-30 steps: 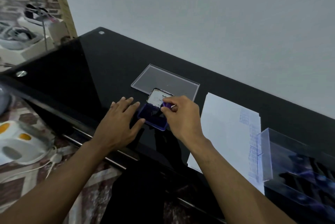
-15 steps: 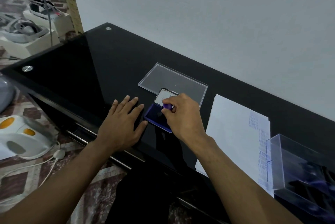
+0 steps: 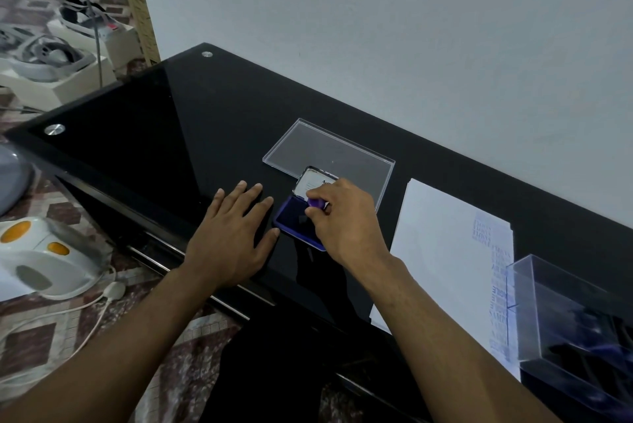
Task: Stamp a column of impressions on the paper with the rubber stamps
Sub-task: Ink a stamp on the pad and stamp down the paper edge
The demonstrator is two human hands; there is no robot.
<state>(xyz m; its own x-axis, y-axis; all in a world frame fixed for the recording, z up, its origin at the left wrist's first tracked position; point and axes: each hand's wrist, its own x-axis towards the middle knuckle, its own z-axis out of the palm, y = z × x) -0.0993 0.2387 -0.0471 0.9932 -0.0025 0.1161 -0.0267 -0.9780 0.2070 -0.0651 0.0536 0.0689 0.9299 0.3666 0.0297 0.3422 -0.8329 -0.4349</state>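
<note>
Hardly moved – right hand (image 3: 346, 217) pinching purple stamp (image 3: 317, 203) on ink pad (image 3: 291, 217), left hand (image 3: 229, 237) flat, fingers spread, black glass table (image 3: 154, 135), grey wall.

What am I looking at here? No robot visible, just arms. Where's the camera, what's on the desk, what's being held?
There is no robot: a person works bare-handed, and the single wide-angle camera sits on their head, looking forward and down. That is why both arms enter from the bottom.

The left hand lies flat, fingers spread, on the black glass desk, next to the ink pad. The right hand pinches a purple rubber stamp over that open pad, apparently inking it.

Behind the pad lies a clear plastic lid. To the right is the paper, with a column of bluish impressions along its right side. At the far right stands a clear box with dark items inside, too blurred to identify.
</note>
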